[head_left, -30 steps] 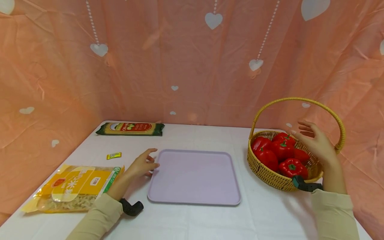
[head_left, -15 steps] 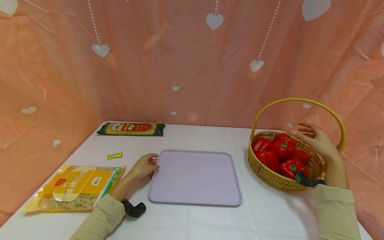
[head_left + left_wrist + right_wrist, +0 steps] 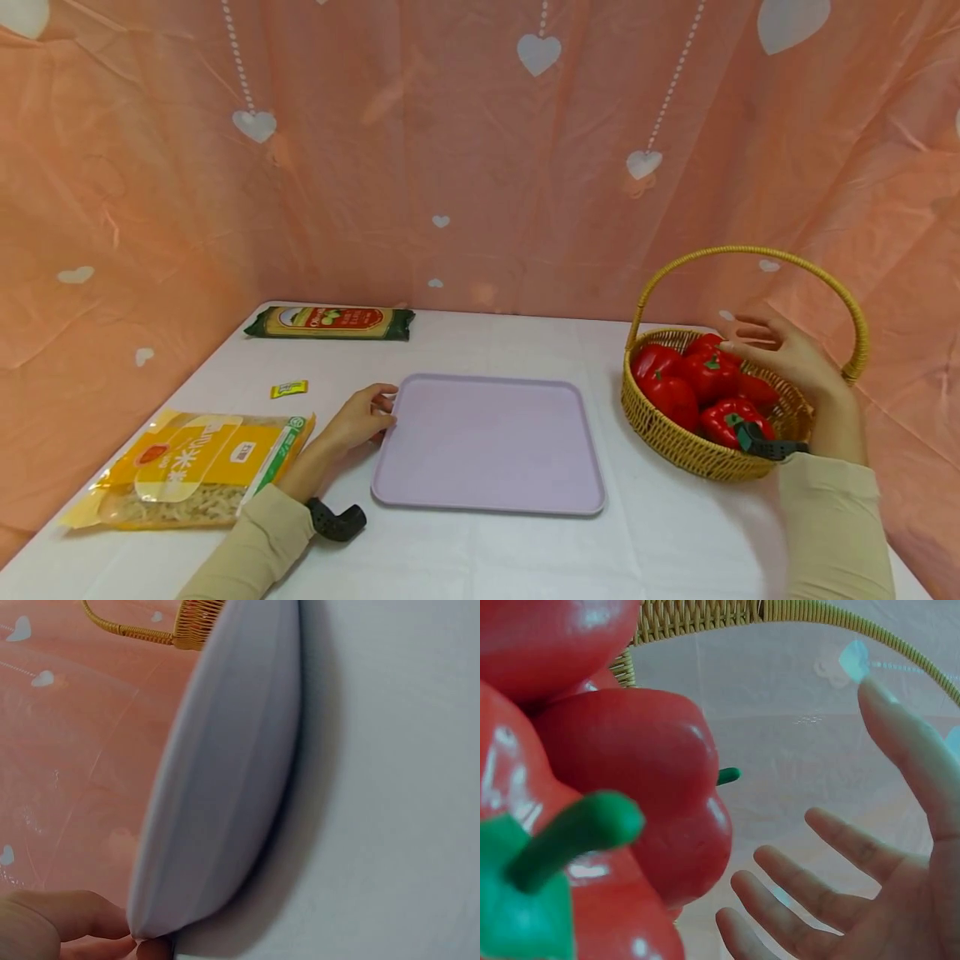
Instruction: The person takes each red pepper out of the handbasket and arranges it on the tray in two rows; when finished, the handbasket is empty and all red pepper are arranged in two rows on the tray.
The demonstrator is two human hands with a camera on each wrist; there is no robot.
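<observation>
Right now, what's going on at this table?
A person's left hand touches the left rim of a flat lavender rectangular tray. Their right hand hovers, fingers spread, above a round woven wicker basket of glossy red bell peppers, holding none. On the left lie an orange-and-yellow plastic bag, a small yellow packet and a long green-ended package.

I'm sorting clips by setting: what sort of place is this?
Probably a staged tabletop set: a heart-patterned curtain hangs behind and beside a white-covered table, with a tray on it.
</observation>
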